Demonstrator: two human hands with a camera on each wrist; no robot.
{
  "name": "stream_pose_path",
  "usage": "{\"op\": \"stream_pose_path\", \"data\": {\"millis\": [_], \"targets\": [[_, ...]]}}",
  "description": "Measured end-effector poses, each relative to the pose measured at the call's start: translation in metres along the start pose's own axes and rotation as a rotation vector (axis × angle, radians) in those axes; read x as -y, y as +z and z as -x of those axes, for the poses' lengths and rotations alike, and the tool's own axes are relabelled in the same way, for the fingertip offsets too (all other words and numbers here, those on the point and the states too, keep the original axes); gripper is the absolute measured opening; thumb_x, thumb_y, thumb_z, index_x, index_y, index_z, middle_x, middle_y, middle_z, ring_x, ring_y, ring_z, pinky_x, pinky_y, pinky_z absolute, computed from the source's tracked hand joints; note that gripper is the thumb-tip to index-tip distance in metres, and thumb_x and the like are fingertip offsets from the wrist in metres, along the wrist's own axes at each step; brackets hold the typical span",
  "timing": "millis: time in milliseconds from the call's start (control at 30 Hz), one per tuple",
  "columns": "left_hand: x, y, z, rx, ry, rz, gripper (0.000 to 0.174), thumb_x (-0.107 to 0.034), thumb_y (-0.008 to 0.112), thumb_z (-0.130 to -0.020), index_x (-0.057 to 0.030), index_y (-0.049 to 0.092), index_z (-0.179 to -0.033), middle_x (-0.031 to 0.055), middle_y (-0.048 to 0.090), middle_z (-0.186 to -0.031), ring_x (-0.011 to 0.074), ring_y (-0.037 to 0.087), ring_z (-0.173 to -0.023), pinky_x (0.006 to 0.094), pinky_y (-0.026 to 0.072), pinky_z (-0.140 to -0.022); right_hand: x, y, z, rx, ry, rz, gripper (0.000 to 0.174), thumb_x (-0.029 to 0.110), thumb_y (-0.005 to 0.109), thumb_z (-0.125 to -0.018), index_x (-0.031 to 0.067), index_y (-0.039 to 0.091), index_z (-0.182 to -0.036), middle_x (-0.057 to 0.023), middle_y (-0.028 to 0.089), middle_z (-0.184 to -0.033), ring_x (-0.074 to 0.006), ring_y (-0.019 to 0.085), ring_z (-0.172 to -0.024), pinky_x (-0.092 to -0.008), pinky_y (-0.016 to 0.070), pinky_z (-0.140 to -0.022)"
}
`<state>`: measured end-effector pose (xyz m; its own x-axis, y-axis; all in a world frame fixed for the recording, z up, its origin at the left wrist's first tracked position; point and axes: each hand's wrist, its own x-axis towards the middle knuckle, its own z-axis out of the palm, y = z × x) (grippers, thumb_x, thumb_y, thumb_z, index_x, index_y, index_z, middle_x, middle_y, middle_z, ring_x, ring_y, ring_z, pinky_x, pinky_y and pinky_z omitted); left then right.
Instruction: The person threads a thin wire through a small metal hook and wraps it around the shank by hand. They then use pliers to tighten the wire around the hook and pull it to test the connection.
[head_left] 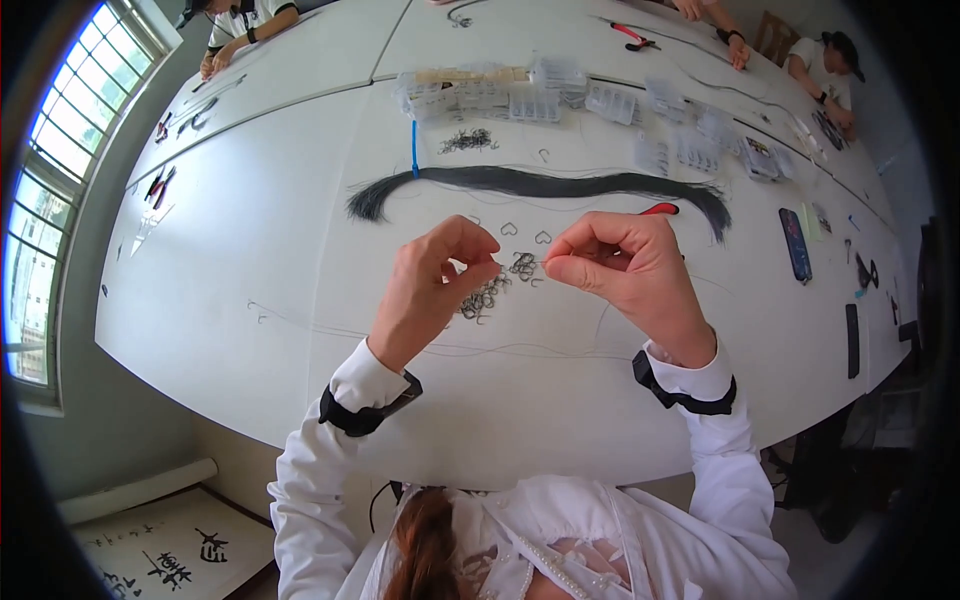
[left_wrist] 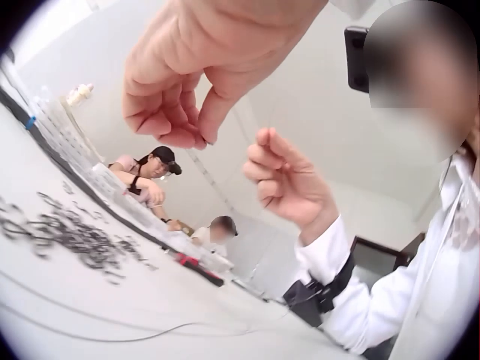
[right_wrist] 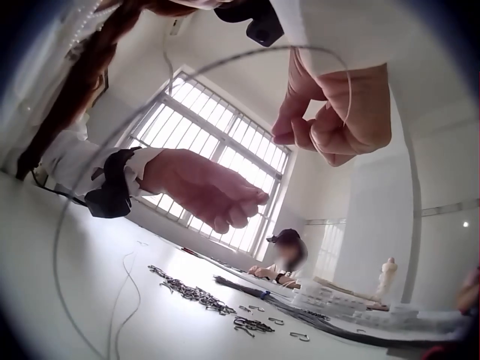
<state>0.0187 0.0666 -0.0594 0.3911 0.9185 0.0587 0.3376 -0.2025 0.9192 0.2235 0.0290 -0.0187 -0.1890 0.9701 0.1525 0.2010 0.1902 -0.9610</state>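
Observation:
My left hand [head_left: 430, 285] is raised over the table, its thumb and index fingertips pinched together on something very thin, apparently a wire. Just across a small gap, my right hand [head_left: 630, 280] pinches a fine dark wire [right_wrist: 55, 255], which loops wide in the right wrist view. Beneath the hands lies a pile of small dark bent-wire hooks [head_left: 484, 300]. Two heart-shaped wire pieces [head_left: 509, 229] rest just beyond it. Farther back stretches a bundle of black wires [head_left: 540, 182], fastened near its left end by a blue tie [head_left: 415, 150].
Clear compartment boxes [head_left: 535, 105] stand behind the bundle, near another small heap of dark pieces [head_left: 468, 140]. A red-handled tool [head_left: 659, 209] is partly hidden by my right hand. A phone [head_left: 795, 245] lies at right, pliers [head_left: 160, 187] at left. Other people sit across the table.

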Motion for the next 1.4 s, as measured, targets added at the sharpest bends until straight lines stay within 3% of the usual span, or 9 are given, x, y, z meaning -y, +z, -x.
{"op": "stream_pose_path", "data": {"millis": [233, 700, 867, 900, 1067, 1167, 1233, 1333, 1400], "targets": [[-0.041, 0.008, -0.001, -0.081, 0.041, 0.586, 0.028, 0.003, 0.066, -0.080, -0.0016, 0.052, -0.104, 0.0050, 0.064, -0.081, 0.0105, 0.061, -0.081, 0.0229, 0.0484, -0.076, -0.003, 0.000, 0.003, -0.168, -0.036, -0.212, 0.005, 0.009, 0.072, -0.076, 0.0046, 0.069, -0.076, 0.0033, 0.064, -0.068, 0.0005, 0.037, -0.052, -0.0176, 0.0304, -0.048], [-0.064, 0.006, 0.003, -0.121, 0.153, 0.591, 0.034, 0.001, 0.071, -0.076, -0.0002, 0.050, -0.102, 0.0088, 0.068, -0.078, 0.0113, 0.064, -0.074, 0.0221, 0.0493, -0.070, 0.018, 0.013, 0.003, -0.309, -0.168, -0.148, 0.005, 0.006, 0.072, -0.077, 0.0038, 0.069, -0.080, 0.0024, 0.060, -0.072, -0.0012, 0.048, -0.060, -0.0164, 0.0357, -0.052], [-0.054, 0.008, -0.004, 0.067, 0.089, 0.732, 0.015, -0.002, 0.069, -0.079, 0.0017, 0.060, -0.091, 0.0061, 0.067, -0.077, 0.0100, 0.062, -0.073, 0.0209, 0.0481, -0.067, 0.020, 0.015, 0.002, -0.302, -0.215, -0.020, 0.002, 0.003, 0.069, -0.078, 0.0028, 0.067, -0.078, 0.0017, 0.056, -0.074, -0.0009, 0.046, -0.058, -0.0164, 0.0344, -0.050], [-0.051, 0.004, -0.004, 0.123, 0.067, 0.669, 0.007, -0.002, 0.064, -0.083, 0.0025, 0.062, -0.088, 0.0093, 0.066, -0.081, 0.0150, 0.064, -0.078, 0.0257, 0.0510, -0.074, 0.019, 0.015, 0.001, -0.305, -0.219, -0.011, 0.002, 0.003, 0.068, -0.078, 0.0027, 0.066, -0.078, 0.0011, 0.057, -0.075, -0.0010, 0.046, -0.057, -0.0167, 0.0345, -0.050], [-0.040, 0.001, -0.009, 0.220, 0.013, 0.625, 0.009, -0.007, 0.064, -0.084, 0.0015, 0.063, -0.087, 0.0093, 0.067, -0.084, 0.0126, 0.063, -0.078, 0.0239, 0.0491, -0.072, 0.015, 0.015, 0.000, -0.306, -0.244, 0.044, 0.002, 0.003, 0.067, -0.079, 0.0031, 0.066, -0.078, 0.0004, 0.058, -0.077, -0.0020, 0.049, -0.056, -0.0185, 0.0354, -0.048], [-0.038, 0.007, -0.013, 0.152, 0.056, 0.710, 0.012, -0.011, 0.063, -0.087, 0.0008, 0.062, -0.086, 0.0093, 0.067, -0.088, 0.0101, 0.061, -0.083, 0.0227, 0.0471, -0.073, 0.013, 0.015, 0.000, -0.292, -0.153, -0.058, 0.002, 0.006, 0.068, -0.079, 0.0048, 0.067, -0.079, -0.0011, 0.060, -0.082, -0.0051, 0.055, -0.071, -0.0210, 0.0427, -0.060], [-0.038, 0.009, -0.014, 0.054, 0.098, 0.788, 0.013, -0.014, 0.056, -0.092, -0.0008, 0.055, -0.088, 0.0105, 0.065, -0.098, 0.0111, 0.059, -0.092, 0.0266, 0.0460, -0.083, 0.008, 0.017, -0.004, -0.244, -0.037, -0.520, 0.005, 0.010, 0.070, -0.079, 0.0074, 0.070, -0.083, -0.0029, 0.060, -0.096, -0.0089, 0.054, -0.095, -0.0258, 0.0442, -0.077], [-0.035, 0.014, -0.013, 0.084, 0.092, 0.858, 0.013, -0.017, 0.049, -0.096, -0.0050, 0.050, -0.091, 0.0098, 0.062, -0.102, 0.0123, 0.059, -0.093, 0.0263, 0.0477, -0.081, 0.001, 0.026, -0.003, -0.119, 0.036, -0.647, 0.010, 0.013, 0.071, -0.078, 0.0096, 0.071, -0.088, -0.0045, 0.056, -0.110, -0.0123, 0.045, -0.112, -0.0307, 0.0400, -0.090], [-0.040, 0.015, -0.009, 0.065, 0.056, 0.865, 0.014, -0.018, 0.048, -0.096, -0.0059, 0.048, -0.091, 0.0069, 0.061, -0.096, 0.0131, 0.060, -0.090, 0.0271, 0.0495, -0.079, -0.007, 0.031, -0.003, -0.100, 0.050, -0.678, 0.012, 0.013, 0.070, -0.079, 0.0101, 0.071, -0.091, -0.0057, 0.053, -0.116, -0.0132, 0.044, -0.114, -0.0304, 0.0403, -0.088]]}}
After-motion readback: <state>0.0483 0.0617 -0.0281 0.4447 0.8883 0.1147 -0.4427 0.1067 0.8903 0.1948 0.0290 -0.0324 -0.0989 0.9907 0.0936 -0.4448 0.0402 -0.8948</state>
